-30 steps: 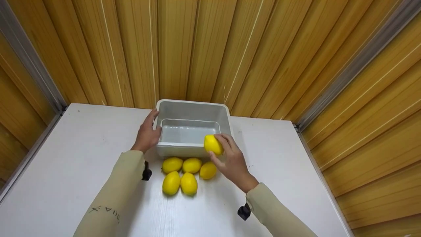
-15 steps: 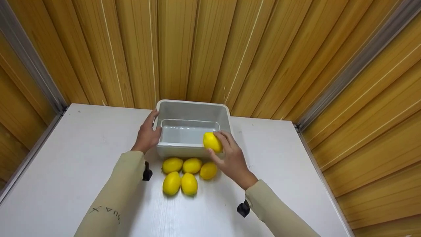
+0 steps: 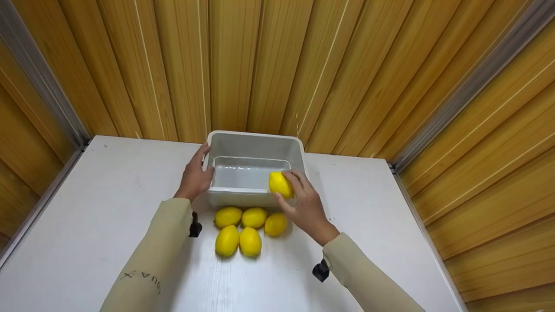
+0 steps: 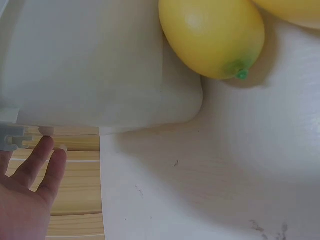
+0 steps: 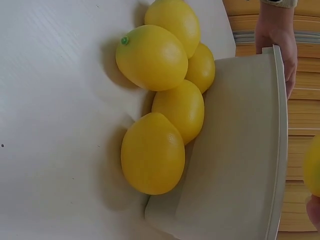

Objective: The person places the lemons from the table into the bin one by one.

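Observation:
My right hand (image 3: 305, 208) holds a yellow lemon (image 3: 280, 184) between thumb and fingers, over the front right corner of a grey plastic bin (image 3: 243, 198). At the right edge of the right wrist view, part of that lemon (image 5: 313, 167) shows above the rim, with a fingertip under it. My left hand (image 3: 194, 175) grips the bin's left side, thumb over the rim and fingers outside. In the left wrist view its fingers (image 4: 52, 172) lie along the outer wall. Several more lemons (image 3: 250, 242) lie on the table in two rows before the bin. The visible bin floor is bare.
The white table (image 3: 117, 216) carries the bin near its back edge. Behind it rises a wood-patterned panel wall (image 3: 243, 65), with another panel wall (image 3: 490, 182) on the right. Black wrist cameras (image 3: 321, 271) hang under both sleeves. The back-row lemons sit close against the bin's front wall.
My right hand has risen slightly with its lemon, farther over the front rim. The left hand, the bin and the lemons on the table stay put.

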### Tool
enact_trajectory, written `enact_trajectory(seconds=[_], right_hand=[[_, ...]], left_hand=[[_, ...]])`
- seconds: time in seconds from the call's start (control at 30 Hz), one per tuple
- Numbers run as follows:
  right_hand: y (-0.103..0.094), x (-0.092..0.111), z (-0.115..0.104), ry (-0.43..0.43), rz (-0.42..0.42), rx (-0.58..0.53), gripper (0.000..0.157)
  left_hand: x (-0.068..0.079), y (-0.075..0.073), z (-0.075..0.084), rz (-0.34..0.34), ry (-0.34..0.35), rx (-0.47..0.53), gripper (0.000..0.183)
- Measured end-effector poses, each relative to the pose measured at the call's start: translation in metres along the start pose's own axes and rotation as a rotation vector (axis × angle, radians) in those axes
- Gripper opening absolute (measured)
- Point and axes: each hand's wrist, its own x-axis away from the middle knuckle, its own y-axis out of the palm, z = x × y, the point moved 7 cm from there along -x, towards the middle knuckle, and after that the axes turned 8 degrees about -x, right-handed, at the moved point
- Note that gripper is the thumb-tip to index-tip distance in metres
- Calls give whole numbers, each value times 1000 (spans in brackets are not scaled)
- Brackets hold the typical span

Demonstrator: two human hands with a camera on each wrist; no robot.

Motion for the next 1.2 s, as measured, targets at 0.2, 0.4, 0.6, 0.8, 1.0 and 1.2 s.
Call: enact_trajectory(seconds=[0.2,0.4,0.6,0.8,1.0,1.2], right_hand=[[1,-10,4,29,-4,11,48],[2,-19,4,18,9,27,48],[4,-21,8,32,10,31,48],[4,-24,15,69,13,34,48],[5,-27,19,80,10,39,48],[8,-28,20,97,3,34,49]], left_hand=[[-1,0,-1,-11,-15,12,60],[-2,2,-3,-18,-42,15,64],[-2,3,-4,-22,-56,21,66],[0,2,-2,-5,-26,21,64],[1,1,-1,10,-4,22,60],[-1,2,-2,11,-12,35,61]])
